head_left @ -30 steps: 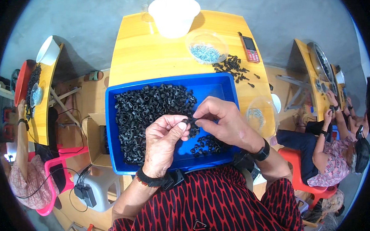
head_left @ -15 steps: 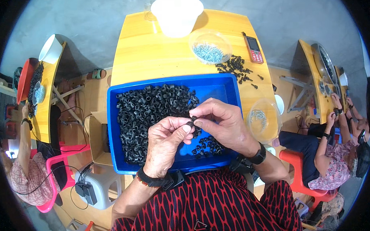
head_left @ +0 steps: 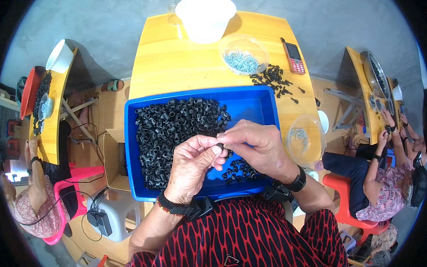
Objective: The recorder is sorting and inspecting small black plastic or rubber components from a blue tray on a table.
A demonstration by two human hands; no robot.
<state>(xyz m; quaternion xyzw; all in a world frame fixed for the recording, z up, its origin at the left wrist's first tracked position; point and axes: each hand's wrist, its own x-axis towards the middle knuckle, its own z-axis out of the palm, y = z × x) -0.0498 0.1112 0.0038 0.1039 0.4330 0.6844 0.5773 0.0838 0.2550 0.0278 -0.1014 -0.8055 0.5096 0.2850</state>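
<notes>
Above the blue tray my two hands meet at the fingertips. My left hand pinches a small black plastic part between thumb and forefinger. Closed over the same part from the right, my right hand has thumb and fingers pressed together, hiding most of it. Whether the right fingers hold a second small piece cannot be made out. A heap of black ring-shaped plastic parts fills the tray's left side. Below my right hand lies a smaller group of black parts in the tray's near right.
On the yellow table stand a white bucket, a clear bowl of silvery screws, scattered black pieces and a red phone. A second clear bowl is right of the tray. Other people work at tables on both sides.
My right hand has shifted slightly, and its fingers have closed further over the black part, which shows less. The person at the left has drawn their hands nearer the table's edge.
</notes>
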